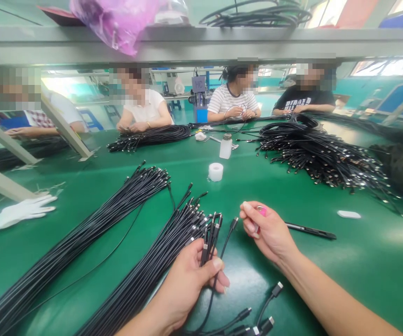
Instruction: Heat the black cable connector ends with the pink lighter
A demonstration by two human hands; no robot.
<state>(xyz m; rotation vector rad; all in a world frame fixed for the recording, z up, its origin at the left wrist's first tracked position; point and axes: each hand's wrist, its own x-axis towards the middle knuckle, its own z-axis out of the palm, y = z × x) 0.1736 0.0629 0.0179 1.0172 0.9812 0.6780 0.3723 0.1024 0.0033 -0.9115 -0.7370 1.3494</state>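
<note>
My left hand (191, 280) grips several black cables (210, 238) just below their metal-tipped plugs, and their lower lengths trail down toward the table. A long bundle of black cables (145, 261) runs from under this hand toward the upper left. My right hand (266, 231) pinches a small pink object (262, 211), probably a lighter, which the fingers partly hide. Near that hand lies a black marker pen (309, 229). Loose cable ends with plugs (253, 322) lie at the bottom edge, below both hands.
The green table mat (327, 275) carries another cable bundle (82, 242), a large cable heap (316, 158), a white tape roll (216, 171), a plastic bottle (225, 147) and a white glove (19, 213). Several co-workers sit across the table. A grey shelf (201, 42) crosses overhead.
</note>
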